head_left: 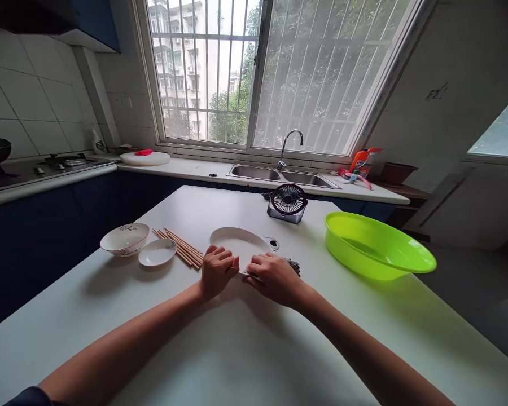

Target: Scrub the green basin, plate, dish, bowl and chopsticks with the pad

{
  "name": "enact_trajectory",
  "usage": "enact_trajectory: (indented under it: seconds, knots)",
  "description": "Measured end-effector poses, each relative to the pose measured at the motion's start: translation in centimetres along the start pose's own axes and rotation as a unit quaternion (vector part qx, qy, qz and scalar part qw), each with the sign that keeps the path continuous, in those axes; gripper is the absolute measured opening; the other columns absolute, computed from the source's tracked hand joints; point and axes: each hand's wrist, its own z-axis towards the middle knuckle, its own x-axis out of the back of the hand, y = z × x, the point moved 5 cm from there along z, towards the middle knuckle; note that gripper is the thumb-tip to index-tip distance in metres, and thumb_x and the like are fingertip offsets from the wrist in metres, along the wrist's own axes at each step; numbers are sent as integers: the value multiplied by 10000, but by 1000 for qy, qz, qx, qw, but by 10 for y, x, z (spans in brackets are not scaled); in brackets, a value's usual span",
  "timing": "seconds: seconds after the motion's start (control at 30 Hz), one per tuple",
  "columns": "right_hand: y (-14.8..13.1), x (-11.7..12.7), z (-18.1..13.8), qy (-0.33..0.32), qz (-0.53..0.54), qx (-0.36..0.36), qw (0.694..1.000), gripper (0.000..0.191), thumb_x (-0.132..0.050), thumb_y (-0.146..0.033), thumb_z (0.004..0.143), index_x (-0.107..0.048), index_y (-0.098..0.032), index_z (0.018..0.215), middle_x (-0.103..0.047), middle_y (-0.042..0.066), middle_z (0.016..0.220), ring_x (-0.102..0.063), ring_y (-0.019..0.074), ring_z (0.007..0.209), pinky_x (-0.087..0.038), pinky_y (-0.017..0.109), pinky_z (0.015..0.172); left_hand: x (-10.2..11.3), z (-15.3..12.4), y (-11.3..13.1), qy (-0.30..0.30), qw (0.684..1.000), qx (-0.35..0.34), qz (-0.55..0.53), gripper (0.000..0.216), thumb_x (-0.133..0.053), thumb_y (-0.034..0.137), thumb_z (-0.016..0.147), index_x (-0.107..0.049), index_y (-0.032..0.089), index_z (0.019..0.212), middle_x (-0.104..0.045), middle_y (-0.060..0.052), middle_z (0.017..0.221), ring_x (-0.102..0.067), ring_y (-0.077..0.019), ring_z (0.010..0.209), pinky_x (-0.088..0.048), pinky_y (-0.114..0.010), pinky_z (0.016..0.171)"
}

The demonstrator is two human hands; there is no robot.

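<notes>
A white oval plate lies at the middle of the table, its near rim partly hidden by my hands. My left hand is closed at the near left of that rim, fingers curled over it. On the near right, my right hand is closed on the rim, with its fingers bent inward. A small dark patch shows under the right fingertips, too small to name. Just beyond the right wrist sits a dark, mesh-like scrubber, partly covered by the hand.
Left of the plate are wooden chopsticks, a small white dish and a patterned bowl. A small black fan stands behind the plate. To the right is a bright green basin. A double sink lies under the window.
</notes>
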Motion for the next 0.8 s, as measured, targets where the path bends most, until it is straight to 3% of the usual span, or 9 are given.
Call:
enact_trajectory:
  seconds: [0.33, 0.57, 0.8]
  knots:
    - [7, -7, -14, 47, 37, 39, 997, 225, -557, -333, 978, -687, -176, 883, -656, 36, 829, -571, 147, 706, -385, 287, 683, 3, 8, -7, -47, 997, -15, -53, 513, -444, 250, 992, -350, 190, 491, -381, 42, 485, -365, -124, 525, -315, -306, 612]
    - [17, -27, -26, 72, -8, 89, 993, 189, -538, -274, 980, -661, -168, 884, -649, 46, 842, -565, 160, 721, -404, 300, 721, 3, 10, -25, -96, 990, -39, -99, 556, -403, 334, 1016, -328, 182, 487, -377, 43, 482, -357, -117, 526, -345, -290, 631]
    - [23, -28, -25, 143, 1, 92, 985, 226, -504, -293, 1001, -649, -165, 884, -659, 56, 847, -579, 161, 734, -403, 298, 730, 2, 3, -26, -100, 993, -11, -68, 486, -365, 234, 1017, -382, 193, 532, -420, 28, 527, -366, -133, 553, -343, -295, 624]
